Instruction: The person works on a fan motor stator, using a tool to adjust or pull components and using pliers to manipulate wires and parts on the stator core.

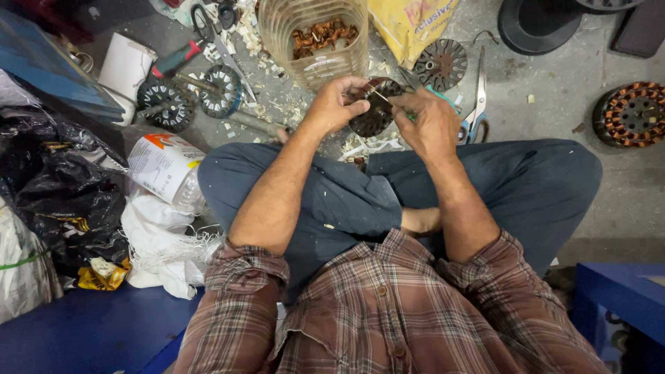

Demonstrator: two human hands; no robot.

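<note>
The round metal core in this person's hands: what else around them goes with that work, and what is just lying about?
In hand:
left hand holding the dark round slotted core
right hand pushing a thin tool into it

Lying about:
scissors
clear jar of copper scraps
two more bare cores
copper-wound core
red-handled tool
yellow bag

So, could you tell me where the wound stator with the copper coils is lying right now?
In the head view, the copper-wound stator lies on the concrete floor at the far right, beyond the person's knee and right of the scissors.
</note>
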